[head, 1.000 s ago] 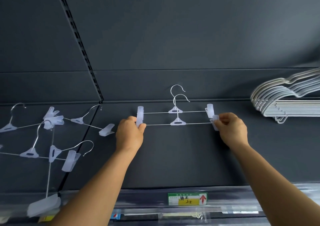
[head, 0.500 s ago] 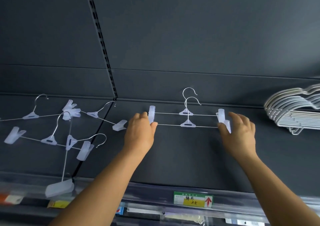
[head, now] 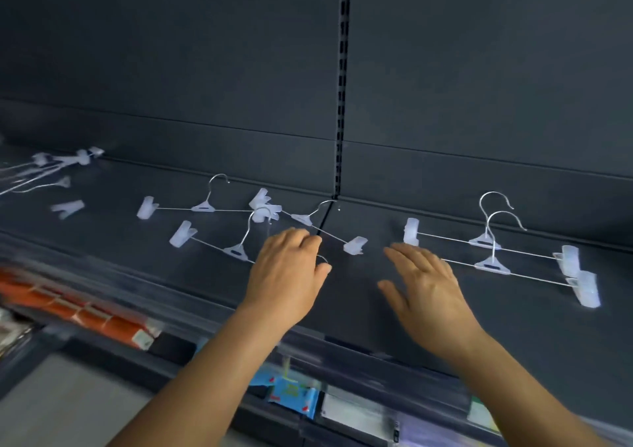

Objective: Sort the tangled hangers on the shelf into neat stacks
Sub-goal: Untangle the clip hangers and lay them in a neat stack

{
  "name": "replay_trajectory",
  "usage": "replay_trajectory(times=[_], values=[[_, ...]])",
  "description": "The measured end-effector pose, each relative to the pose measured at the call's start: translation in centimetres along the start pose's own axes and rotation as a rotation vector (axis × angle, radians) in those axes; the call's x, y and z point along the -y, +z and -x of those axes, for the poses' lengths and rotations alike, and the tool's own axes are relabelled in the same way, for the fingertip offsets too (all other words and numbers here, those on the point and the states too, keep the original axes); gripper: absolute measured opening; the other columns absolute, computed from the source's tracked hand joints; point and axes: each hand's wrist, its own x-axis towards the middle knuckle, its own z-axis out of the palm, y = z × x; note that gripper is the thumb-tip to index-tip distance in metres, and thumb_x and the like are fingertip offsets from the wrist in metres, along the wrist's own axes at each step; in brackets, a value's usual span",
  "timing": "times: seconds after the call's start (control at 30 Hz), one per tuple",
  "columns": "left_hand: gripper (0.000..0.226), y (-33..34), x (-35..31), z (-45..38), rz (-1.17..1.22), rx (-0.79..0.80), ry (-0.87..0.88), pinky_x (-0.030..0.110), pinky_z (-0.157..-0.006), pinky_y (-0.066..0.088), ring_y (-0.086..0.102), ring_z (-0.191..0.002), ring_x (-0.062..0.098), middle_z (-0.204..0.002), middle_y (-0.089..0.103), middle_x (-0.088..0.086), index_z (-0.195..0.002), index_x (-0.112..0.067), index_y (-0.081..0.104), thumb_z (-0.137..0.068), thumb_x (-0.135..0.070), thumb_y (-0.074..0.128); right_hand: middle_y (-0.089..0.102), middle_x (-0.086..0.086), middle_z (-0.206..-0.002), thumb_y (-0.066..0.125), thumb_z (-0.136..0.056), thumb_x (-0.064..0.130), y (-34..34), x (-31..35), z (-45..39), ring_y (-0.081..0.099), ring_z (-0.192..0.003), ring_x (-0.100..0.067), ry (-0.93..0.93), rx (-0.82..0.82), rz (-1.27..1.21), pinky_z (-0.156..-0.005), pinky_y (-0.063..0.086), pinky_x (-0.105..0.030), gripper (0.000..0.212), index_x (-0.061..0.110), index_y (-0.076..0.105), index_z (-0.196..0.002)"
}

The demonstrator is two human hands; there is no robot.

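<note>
Clip hangers: thin bright metal wire hangers with translucent frosted plastic clips [head: 493,264]; hooks shiny, bars smooth.
Tangled group: same wire-and-plastic clip hangers [head: 236,250], plastic pale and milky.
Shelf: dark grey matt shelf deck [head: 513,323], smooth, no gloss.
Front edge: clear glossy plastic rail strip [head: 359,350].
Labels: coloured paper tags [head: 291,392], blurred.
</note>
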Motion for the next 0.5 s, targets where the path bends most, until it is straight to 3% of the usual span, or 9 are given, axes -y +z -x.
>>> replay_trajectory(times=[0.27, 0.5], values=[[0.051, -0.5, 10.9, 0.8, 0.001, 0.096, -0.044, 0.031, -0.109, 0.027, 0.035, -0.132, 0.020, -0.143, 0.041, 0.001, -0.142, -0.017, 0.035, -0.096, -0.038, 0.043, 0.049, 0.000, -0.140, 0.056, -0.090, 0.037, 3.6, 9.6, -2.3, 0.040, -0.131, -0.024, 0.085, 0.114, -0.091, -0.110, 0.028, -0.035, 0.051, 0.017, 0.047, -0.137], [0.049, 1.6, 17.3, 0.7, 0.018, 0.204, 0.035, 0.031, -0.109, 0.028, 0.035, -0.134, 0.018, -0.145, 0.039, -0.002, -0.143, -0.020, 0.034, -0.097, -0.030, 0.044, 0.043, 0.003, -0.144, 0.051, -0.092, 0.042, 6.1, 14.8, -3.8, 0.035, -0.134, -0.022, 0.157, 0.187, -0.102, -0.110, 0.027, -0.033, 0.053, 0.021, 0.042, -0.139]])
